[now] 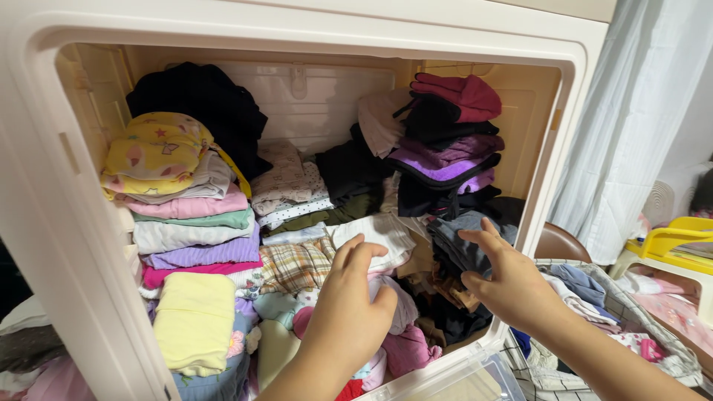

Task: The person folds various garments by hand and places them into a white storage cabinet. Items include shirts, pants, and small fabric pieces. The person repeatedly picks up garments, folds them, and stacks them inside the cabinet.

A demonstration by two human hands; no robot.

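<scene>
Head view shows the left hand (349, 312) with fingers curled onto a white folded garment (375, 238) at the cabinet (312, 33) front; the right hand (505, 286), fingers spread open, touches grey clothes (460, 241). Pressing neighbouring stacks steady would keep them from toppling.

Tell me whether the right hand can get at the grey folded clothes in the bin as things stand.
Probably yes: the right hand already hovers at the grey clothes, fingers spread, and nothing lies between them. The left hand is off to the side.
</scene>
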